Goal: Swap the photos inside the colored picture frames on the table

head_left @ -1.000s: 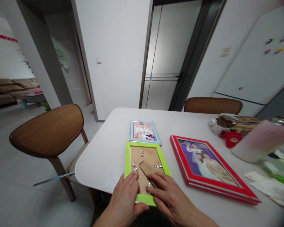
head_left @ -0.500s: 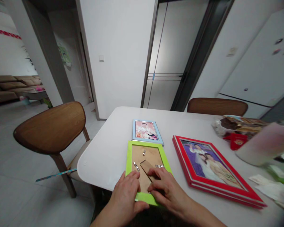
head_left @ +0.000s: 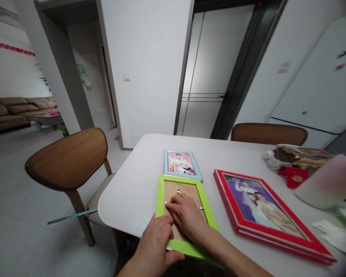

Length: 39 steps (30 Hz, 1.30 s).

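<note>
A lime-green picture frame [head_left: 160, 192] lies face down at the table's near edge, its brown backing board [head_left: 187, 187] showing. My left hand [head_left: 157, 240] grips its near left corner, fingers over the left side and thumb along the bottom edge. Reaching across the backing, my right hand [head_left: 187, 215] has its fingers closed at a small metal clip on the left side, mostly covered by the fingertips. Another metal clip [head_left: 178, 190] sits at the far end, and one more clip [head_left: 201, 207] at the right side. My right hand hides the board's middle.
A light-blue photo frame [head_left: 197, 169] lies just beyond the green one. To the right are stacked red photo frames [head_left: 233, 209]. Further right stand a pinkish-white container [head_left: 325, 184], a red packet [head_left: 296, 177] and tissue [head_left: 334, 234]. A wooden chair [head_left: 72, 159] is at the left.
My right hand has moved from the near end of the backing up and left to the left-side clip. My left hand stays on the frame's corner. The view has shifted slightly.
</note>
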{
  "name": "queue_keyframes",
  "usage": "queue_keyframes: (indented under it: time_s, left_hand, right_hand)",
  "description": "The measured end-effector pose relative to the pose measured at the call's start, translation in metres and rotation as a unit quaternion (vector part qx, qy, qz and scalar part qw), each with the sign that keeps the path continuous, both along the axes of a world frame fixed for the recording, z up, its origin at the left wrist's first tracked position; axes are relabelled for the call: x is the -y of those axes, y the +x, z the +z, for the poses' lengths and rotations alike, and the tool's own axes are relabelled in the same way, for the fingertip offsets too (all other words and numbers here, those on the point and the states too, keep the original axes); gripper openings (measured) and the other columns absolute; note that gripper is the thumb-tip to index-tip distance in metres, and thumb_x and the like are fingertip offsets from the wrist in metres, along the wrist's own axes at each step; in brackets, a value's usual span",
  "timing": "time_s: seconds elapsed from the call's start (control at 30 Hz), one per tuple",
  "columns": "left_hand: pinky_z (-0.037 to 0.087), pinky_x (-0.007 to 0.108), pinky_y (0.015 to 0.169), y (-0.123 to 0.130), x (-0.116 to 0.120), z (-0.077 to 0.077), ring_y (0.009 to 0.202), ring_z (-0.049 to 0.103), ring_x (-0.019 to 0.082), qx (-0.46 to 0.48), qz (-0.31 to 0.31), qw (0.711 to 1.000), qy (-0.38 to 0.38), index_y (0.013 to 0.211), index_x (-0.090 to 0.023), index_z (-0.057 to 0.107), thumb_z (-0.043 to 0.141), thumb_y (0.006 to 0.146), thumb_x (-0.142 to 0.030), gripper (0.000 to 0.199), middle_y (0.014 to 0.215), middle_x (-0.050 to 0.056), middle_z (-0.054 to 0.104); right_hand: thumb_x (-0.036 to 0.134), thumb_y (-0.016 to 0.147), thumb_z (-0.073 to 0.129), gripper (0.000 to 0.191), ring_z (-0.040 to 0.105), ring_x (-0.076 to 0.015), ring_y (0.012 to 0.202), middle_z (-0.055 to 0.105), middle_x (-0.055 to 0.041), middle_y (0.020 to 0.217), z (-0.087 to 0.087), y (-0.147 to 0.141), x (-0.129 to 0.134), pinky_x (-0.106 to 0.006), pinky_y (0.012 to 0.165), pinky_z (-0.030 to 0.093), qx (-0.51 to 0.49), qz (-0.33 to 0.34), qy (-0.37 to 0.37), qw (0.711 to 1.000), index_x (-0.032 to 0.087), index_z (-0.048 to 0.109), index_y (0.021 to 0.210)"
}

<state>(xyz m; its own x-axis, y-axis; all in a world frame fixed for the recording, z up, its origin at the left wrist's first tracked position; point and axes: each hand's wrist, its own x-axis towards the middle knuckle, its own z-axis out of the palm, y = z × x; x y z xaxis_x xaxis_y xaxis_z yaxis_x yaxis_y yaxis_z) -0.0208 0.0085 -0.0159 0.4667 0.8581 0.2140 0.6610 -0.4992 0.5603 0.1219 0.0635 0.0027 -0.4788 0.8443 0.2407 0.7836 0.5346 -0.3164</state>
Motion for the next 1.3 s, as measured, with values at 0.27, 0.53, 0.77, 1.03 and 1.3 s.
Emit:
queue_keyframes:
  time_s: [0.27,0.53,0.77,1.03,1.3]
  left_hand:
    - [0.023,0.045,0.097,0.001,0.000,-0.001,0.107,0.044,0.024,0.012,0.004,1.000,-0.001,0.080,-0.018,0.054,0.073,0.055,-0.032,0.034,0.113,0.009,0.053]
    - [0.024,0.044,0.097,-0.001,0.002,0.001,0.107,0.045,0.023,0.005,0.008,1.000,-0.003,0.081,-0.017,0.053,0.074,0.054,-0.030,0.037,0.114,0.009,0.053]
    - [0.022,0.046,0.098,0.000,0.002,0.000,0.109,0.043,0.023,0.002,0.011,1.000,-0.005,0.080,-0.018,0.052,0.073,0.053,-0.027,0.036,0.116,0.009,0.051]
    - [0.023,0.050,0.097,0.006,0.004,0.009,0.110,0.042,0.028,-0.030,0.020,0.999,-0.033,0.093,-0.016,0.051,0.073,0.051,-0.031,0.049,0.117,0.013,0.050]
    - [0.033,0.051,0.088,0.003,-0.004,-0.011,0.096,0.049,0.030,-0.005,0.005,0.999,0.040,0.083,-0.017,0.050,0.072,0.052,-0.038,0.043,0.102,0.013,0.054]
  right_hand:
    - [0.016,0.081,0.036,0.028,0.046,-0.0160,0.080,0.062,-0.0039,0.087,0.000,-0.004,0.005,-0.031,0.073,0.033,-0.069,0.068,-0.033,0.995,0.019,0.064,0.083]
    - [0.018,0.076,0.043,0.023,0.052,-0.0166,0.085,0.063,-0.0081,0.091,-0.003,0.014,-0.024,-0.027,0.077,0.037,-0.081,-0.043,-0.008,0.996,0.014,0.063,0.087]
    - [0.022,0.073,0.046,0.020,0.057,-0.0150,0.070,0.066,-0.0039,0.076,-0.008,0.023,-0.063,-0.023,0.063,0.037,-0.050,-0.110,-0.027,0.992,0.018,0.066,0.074]
    - [0.026,0.070,0.049,0.015,0.056,-0.0184,0.069,0.063,-0.0081,0.071,-0.018,0.011,-0.089,-0.025,0.057,0.033,-0.055,-0.259,-0.043,0.963,0.017,0.060,0.071]
    - [0.037,0.077,0.037,0.029,0.057,-0.0167,0.066,0.063,-0.0053,0.069,0.008,0.042,-0.067,-0.026,0.060,0.040,-0.178,-0.212,-0.038,0.960,0.016,0.057,0.072]
